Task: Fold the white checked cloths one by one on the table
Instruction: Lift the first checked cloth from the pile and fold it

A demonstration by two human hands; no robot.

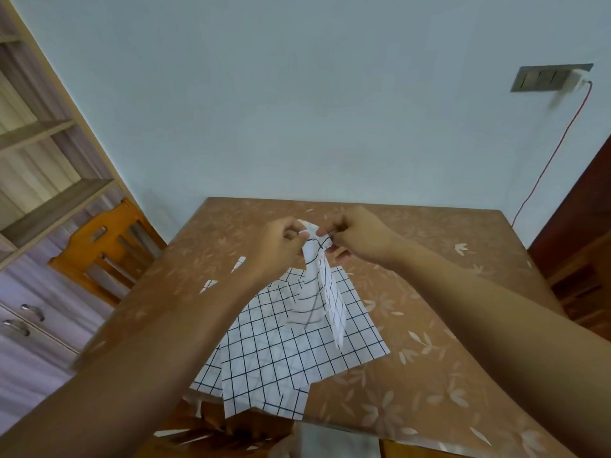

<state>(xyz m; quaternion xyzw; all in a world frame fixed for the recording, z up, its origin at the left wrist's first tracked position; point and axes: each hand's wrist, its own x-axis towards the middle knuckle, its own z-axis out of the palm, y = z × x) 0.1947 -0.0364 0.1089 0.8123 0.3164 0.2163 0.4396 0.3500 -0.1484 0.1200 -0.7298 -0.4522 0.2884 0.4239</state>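
Observation:
One white checked cloth (322, 292) hangs bunched in the air over the table, pinched at its top edge by both hands. My left hand (276, 241) grips the top from the left, and my right hand (358, 238) grips it from the right, the two hands almost touching. Below the hanging cloth, other white checked cloths (274, 355) lie spread flat in an overlapping pile that reaches the table's near edge. The brown table (446, 325) has a pale leaf pattern.
An orange wooden chair (105, 256) stands at the table's left side. Shelves and drawers (36, 206) fill the far left. A pale wall sits behind the table, with a switch plate (549, 77) and a red wire. Dark wooden furniture (582, 246) borders the right.

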